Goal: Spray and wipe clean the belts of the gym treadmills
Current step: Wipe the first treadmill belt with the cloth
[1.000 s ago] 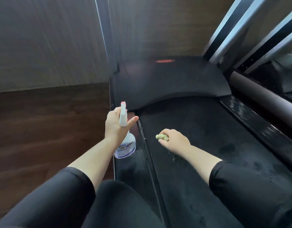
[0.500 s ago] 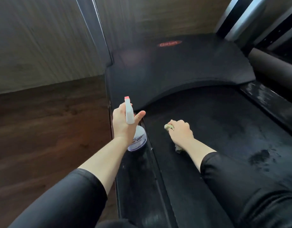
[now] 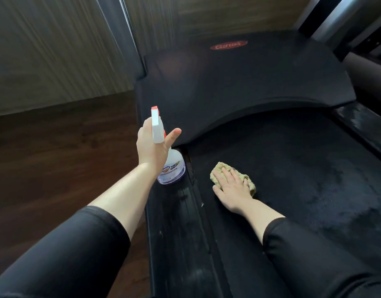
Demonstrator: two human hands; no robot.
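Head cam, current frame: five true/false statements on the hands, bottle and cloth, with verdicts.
1. The left hand grips the spray bottle. True.
2. The right hand lies flat on the cloth, on the belt. True.
3. The cloth is blue. False: it is yellowish.
4. The spray bottle lies on its side on the belt. False: the left hand holds it nozzle-up over the side rail, left of the belt.
5. The black cover ahead of the belt bears a red logo. True.
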